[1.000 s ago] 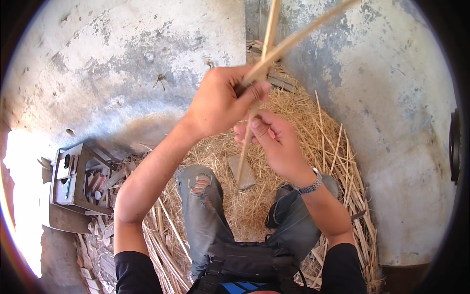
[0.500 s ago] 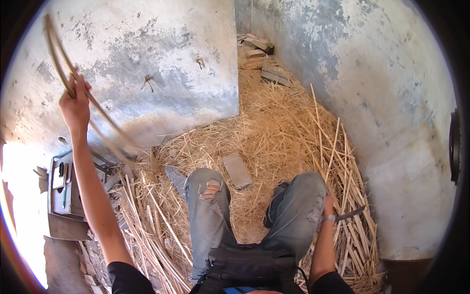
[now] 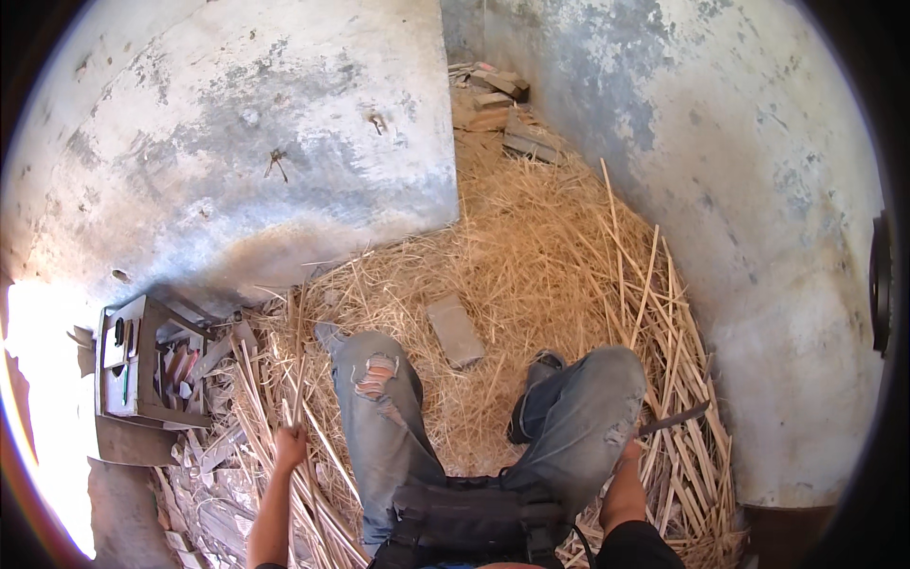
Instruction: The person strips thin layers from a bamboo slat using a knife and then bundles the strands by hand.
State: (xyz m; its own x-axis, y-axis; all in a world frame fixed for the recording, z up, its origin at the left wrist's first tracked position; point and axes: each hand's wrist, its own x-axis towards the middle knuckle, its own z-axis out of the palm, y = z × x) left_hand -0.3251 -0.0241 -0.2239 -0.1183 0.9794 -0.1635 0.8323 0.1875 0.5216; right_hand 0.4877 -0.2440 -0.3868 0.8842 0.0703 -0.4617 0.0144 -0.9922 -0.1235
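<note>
My left hand is low at the left, beside the pile of split strips. Its fingers are closed round thin brownish bamboo strips that rise from the fist toward the wall. At my right knee, my right hand is closed on a knife. The dark, narrow blade points out to the right over more pale strips; its handle is mostly hidden by the hand and the knee.
Straw and shavings cover the floor. A brick lies between my feet. A small wooden stand with small tools on top is at the left. Peeling walls close in ahead and right; bricks lie in the far corner.
My left hand has come down from high at the left wall to beside my left thigh, bringing the strips with it. My knees have spread slightly; the knife stays by the right knee.
</note>
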